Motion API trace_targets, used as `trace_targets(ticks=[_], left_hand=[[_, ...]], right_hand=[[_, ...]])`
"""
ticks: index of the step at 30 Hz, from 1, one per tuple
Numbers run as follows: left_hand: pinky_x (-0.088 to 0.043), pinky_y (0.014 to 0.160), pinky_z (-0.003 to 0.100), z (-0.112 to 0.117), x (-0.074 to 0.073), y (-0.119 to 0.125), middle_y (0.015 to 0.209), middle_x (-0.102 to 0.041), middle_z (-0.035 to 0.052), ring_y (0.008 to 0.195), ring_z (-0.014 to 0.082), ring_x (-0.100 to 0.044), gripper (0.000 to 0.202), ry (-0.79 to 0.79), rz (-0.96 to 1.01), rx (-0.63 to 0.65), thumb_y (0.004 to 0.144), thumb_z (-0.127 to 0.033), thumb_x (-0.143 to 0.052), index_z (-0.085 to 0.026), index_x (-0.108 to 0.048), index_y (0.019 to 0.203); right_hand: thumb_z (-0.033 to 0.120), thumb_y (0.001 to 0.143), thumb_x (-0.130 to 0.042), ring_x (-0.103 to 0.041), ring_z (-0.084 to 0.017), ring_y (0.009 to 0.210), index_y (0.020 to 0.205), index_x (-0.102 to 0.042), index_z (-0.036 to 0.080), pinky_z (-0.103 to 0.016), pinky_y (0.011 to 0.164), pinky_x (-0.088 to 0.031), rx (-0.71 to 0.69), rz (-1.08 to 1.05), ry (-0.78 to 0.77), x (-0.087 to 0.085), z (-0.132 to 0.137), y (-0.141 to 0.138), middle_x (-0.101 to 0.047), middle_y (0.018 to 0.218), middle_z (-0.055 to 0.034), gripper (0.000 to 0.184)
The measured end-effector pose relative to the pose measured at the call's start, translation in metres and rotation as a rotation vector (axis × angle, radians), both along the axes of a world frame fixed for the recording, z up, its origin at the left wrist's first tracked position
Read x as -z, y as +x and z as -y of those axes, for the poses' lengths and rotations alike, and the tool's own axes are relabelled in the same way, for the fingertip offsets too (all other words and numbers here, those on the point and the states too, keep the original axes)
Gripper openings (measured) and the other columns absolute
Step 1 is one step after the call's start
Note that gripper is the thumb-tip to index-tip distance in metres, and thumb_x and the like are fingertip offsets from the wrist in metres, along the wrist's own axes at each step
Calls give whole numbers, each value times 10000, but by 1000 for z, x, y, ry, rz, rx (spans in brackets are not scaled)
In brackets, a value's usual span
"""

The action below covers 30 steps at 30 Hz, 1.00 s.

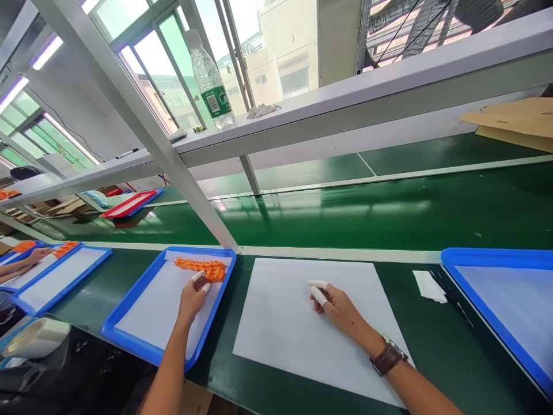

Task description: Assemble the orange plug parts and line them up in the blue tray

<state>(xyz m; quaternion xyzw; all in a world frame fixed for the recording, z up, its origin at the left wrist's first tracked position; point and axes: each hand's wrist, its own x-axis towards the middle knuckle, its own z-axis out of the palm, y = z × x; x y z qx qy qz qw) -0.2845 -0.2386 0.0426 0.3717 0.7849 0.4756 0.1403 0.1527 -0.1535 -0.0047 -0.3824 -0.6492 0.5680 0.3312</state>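
Note:
My left hand [194, 297] reaches over a blue-rimmed tray [142, 305] with a white lining. White finger covers are on its thumb and forefinger, which close on one of the small orange pieces [215, 271]; their exact kind is too small to make out. Several such pieces lie in a row along the tray's far side. Above a large white sheet [276, 323] on the green bench is my right hand [337, 308], also with covered thumb and forefinger. Those two stretch out slightly apart with nothing visible between them, while the other fingers curl. A brown-strapped watch [389, 356] circles the right wrist.
Another blue tray [510, 257] stands at right, beside a small white paper [428, 286] and dark thin tools [451, 297]. A slanted white post [173, 161] and a ledge with a plastic bottle [211, 86] rise behind. Another person's hand [38, 255] works at far left near a tape roll [37, 337].

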Motion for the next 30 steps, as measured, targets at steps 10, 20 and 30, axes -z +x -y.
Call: trace_targets(ticks=[10,20,30], left_hand=[[-571,953,388,-16,-50,99,1117,-726,80,1034,220,-702,430,396,-34,29,855,-323,-665,-215,-633,1269],[-591,816,317,-50,-21,272,1105,-719,75,970,176,-689,450,348,-349,1104,881,-47,-516,-269,-649,1249],[-563,859,312,-15,-70,109,1051,-731,55,907,176,-698,235,282,-682,251,910,-253,-592,-220,-709,1111]], right_hand=[[427,961,-488,-638,-193,694,1143,-661,183,-330,691,-526,-17,-38,-28,-3,-2,1,-686,739,-22,350],[561,907,-560,-640,-188,617,924,-657,167,-314,623,-529,9,-315,-184,-3,-13,3,-667,663,-17,406],[535,926,-569,-651,-180,651,830,-663,168,-313,683,-528,15,-203,-222,-20,-9,8,-681,705,-37,391]])
